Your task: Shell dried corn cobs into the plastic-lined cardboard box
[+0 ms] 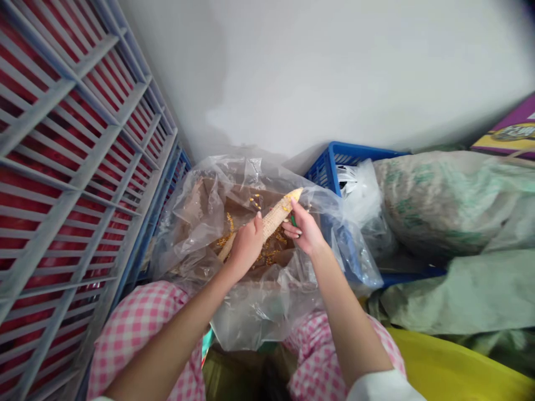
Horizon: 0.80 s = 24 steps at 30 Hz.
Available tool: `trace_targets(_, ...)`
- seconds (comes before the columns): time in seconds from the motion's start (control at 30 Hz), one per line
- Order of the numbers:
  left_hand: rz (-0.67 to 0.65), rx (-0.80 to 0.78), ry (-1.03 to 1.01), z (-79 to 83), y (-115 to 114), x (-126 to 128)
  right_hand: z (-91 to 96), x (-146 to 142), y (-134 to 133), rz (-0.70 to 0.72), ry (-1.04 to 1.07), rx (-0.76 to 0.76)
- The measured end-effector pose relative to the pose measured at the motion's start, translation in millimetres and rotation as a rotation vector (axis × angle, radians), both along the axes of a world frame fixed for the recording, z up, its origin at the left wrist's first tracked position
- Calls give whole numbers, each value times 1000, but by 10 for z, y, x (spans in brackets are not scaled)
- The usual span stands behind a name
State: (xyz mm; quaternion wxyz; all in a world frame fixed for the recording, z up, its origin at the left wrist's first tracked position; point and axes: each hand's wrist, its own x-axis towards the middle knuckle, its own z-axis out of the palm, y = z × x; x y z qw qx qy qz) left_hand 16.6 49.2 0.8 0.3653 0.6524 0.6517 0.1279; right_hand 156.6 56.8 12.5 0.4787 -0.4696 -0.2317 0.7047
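My left hand [247, 243] is wrapped round a long corn cob [275, 218], which slants up to the right above a lined box. Most of the cob is bare of kernels; some yellow ones remain near its pointed tip. My right hand [307, 228] is closed beside that tip, thumb against the cob. A small green object [293, 220] shows between its fingers, mostly hidden, so I cannot tell its kind. Loose corn kernels [267, 257] lie in the clear plastic sheet [246, 312] that lines the brown cardboard box [200, 203].
Slatted plastic crates [79, 184] with red contents rise at the left. A white wall [334, 67] stands behind the box. At the right are a blue crate [330, 170] with plastic bags, a bulging sack [438, 200] and a yellow surface [455, 367]. Pink checked knees flank the box.
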Motion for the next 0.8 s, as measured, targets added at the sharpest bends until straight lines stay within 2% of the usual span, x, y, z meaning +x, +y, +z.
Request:
trace_targets(0.13, 16, 34, 37, 11, -1, -11, 2, -14, -2, -97, -236, -33)
trace_targets(0.2, 26, 46, 54, 11, -6, -6, -8, -17, -9, -89, -302, -7)
trace_targets(0.27, 51, 2, -19, 0, -1, 7, -1, 0, -19, -30, -245, 38)
trace_targets(0.33, 90, -108, -147, -16, 11, 22, 19, 25, -29, 31, -172, 83)
trace_targets(0.43, 127, -211, -255, -29, 26, 32, 34, 19, -34, 69, -193, 102)
trace_targets(0.5, 114, -141, -239, -29, 24, 26, 9, -29, -30, 28, -326, 102)
trace_targets(0.63, 100, 6, -158, -27, 5, 16, -90, -144, -25, -115, -778, 151)
trace_targets(0.7, 115, -12, -173, -36, 2, 25, -131, -165, -30, -137, -907, 161)
trace_targets(0.8, 170, -164, -277, -48, 13, 51, -161, -158, -34, -137, -905, 191)
